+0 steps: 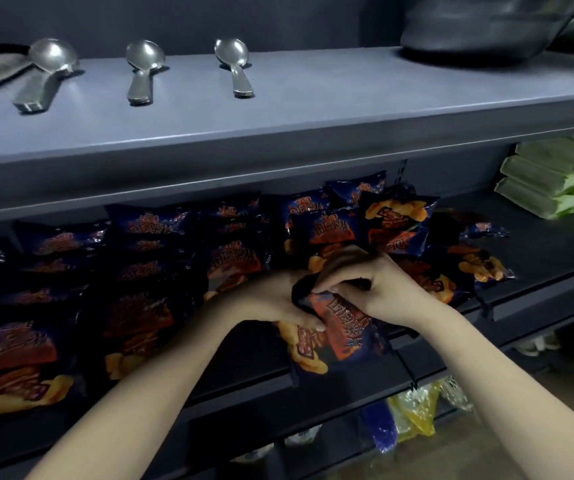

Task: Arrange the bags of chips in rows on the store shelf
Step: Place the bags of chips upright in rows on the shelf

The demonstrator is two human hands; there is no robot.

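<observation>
Both hands grip 1 chip bag (339, 332) at the front edge of the dark shelf (538, 244). The left hand (275, 299) pinches its upper left corner; the right hand (375, 285) clamps its top edge. Bag rows (133, 306) lie left, a loose pile (399, 226) behind.

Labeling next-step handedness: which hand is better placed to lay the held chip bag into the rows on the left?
Left, probably. The left hand grips the dark blue and orange chip bag on the side nearest the tidy rows of matching bags; the right hand pinches its top edge nearer the loose pile.
</observation>
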